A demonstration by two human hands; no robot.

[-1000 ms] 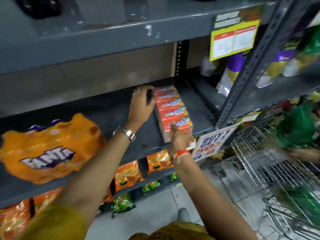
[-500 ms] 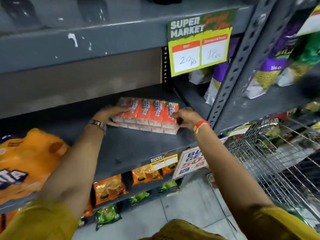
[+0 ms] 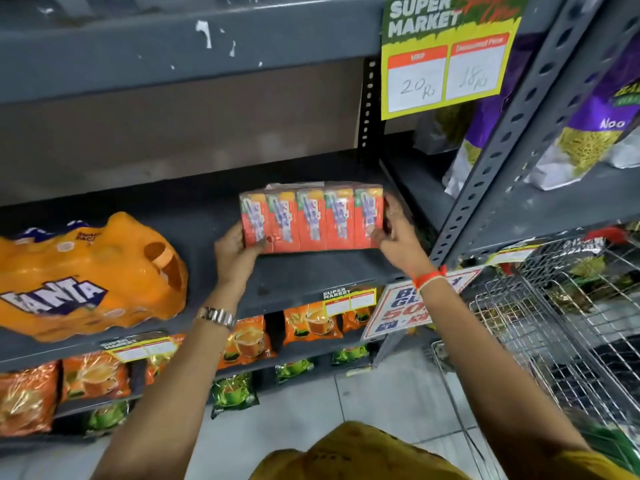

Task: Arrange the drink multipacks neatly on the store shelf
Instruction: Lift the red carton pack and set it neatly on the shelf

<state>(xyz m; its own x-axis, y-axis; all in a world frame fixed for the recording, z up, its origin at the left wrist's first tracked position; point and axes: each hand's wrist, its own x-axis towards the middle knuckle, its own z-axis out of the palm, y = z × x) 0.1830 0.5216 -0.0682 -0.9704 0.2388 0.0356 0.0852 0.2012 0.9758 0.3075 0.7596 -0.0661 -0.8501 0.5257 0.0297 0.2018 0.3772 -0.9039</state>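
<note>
Here both hands, left [image 3: 239, 249] and right [image 3: 393, 233], clamp a glossy, boxy carton multipack [image 3: 311, 220] upright on the grey metal shelf [image 3: 311, 271].

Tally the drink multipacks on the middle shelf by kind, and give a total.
Orange Fanta multipack: 1
Red juice-carton multipack, held at its ends by the left hand and right hand: 1
Total: 2

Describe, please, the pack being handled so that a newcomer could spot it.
Find the grey middle shelf, beneath the yellow price sign. At its right end stands the red juice-carton pack, held between both hands. Unlike the orange Fanta pack leftward, it is boxy.
</note>
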